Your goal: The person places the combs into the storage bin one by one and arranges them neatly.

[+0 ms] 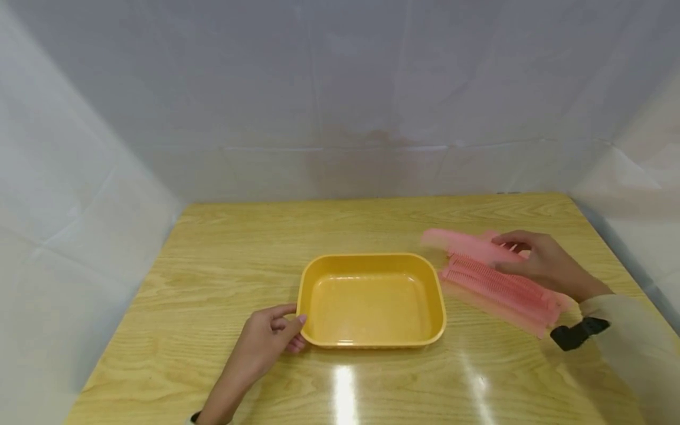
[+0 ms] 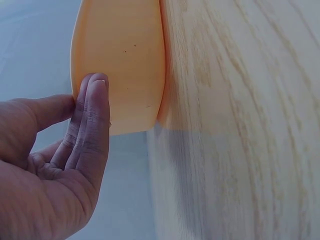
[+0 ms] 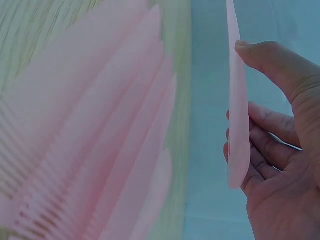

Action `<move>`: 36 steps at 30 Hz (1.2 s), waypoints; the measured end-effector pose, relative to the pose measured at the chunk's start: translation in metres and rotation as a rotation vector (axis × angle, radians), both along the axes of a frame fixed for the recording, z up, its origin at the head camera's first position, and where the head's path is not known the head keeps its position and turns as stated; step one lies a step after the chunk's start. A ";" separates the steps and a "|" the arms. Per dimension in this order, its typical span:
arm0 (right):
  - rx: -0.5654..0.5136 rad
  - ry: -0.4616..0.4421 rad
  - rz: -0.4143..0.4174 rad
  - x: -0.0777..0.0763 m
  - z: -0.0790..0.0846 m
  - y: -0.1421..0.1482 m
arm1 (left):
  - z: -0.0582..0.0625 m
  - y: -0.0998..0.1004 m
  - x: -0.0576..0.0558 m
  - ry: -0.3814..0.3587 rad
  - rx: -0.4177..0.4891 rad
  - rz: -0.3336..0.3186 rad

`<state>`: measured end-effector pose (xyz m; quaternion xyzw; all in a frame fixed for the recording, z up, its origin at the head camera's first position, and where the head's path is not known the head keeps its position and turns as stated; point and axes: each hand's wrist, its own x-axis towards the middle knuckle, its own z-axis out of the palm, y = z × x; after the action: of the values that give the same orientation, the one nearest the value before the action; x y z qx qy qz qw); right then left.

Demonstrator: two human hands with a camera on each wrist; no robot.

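A yellow rectangular tray point(image 1: 372, 343) stands on the table with nothing inside. My left hand point(image 1: 265, 339) pinches its left edge, thumb at the rim; in the left wrist view the fingers point(image 2: 95, 115) lie along the tray's outer wall point(image 2: 125, 55). To the right of the tray, my right hand point(image 1: 539, 262) holds a pink comb point(image 1: 462, 242) above a fanned pile of several pink combs point(image 1: 499, 289). The right wrist view shows the held comb point(image 3: 239, 130) edge-on between thumb and fingers, apart from the pile point(image 3: 100, 115).
The wood-grain table point(image 1: 223, 254) reaches back to a pale sheet wall point(image 1: 345, 171), with similar sheets on both sides. A black strap point(image 1: 579, 333) crosses the right sleeve. Light glares off the table's front part.
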<state>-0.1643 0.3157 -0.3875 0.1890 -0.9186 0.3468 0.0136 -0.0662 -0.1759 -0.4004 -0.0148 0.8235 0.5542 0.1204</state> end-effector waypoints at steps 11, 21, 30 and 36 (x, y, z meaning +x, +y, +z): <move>-0.016 0.034 0.081 -0.003 0.011 -0.036 | 0.001 0.001 0.000 -0.002 -0.005 0.018; -0.068 -0.010 0.170 -0.005 0.012 -0.070 | 0.000 0.001 -0.001 0.000 -0.002 0.009; -0.127 -0.118 0.228 -0.005 0.011 -0.101 | 0.001 0.001 -0.001 0.002 0.000 0.003; -0.123 -0.117 0.279 -0.003 0.008 -0.117 | 0.000 0.001 -0.001 0.010 -0.009 -0.005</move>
<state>-0.1677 0.1990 -0.3791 0.2929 -0.8597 0.4115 -0.0764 -0.0675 -0.1746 -0.4008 -0.0106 0.8266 0.5504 0.1173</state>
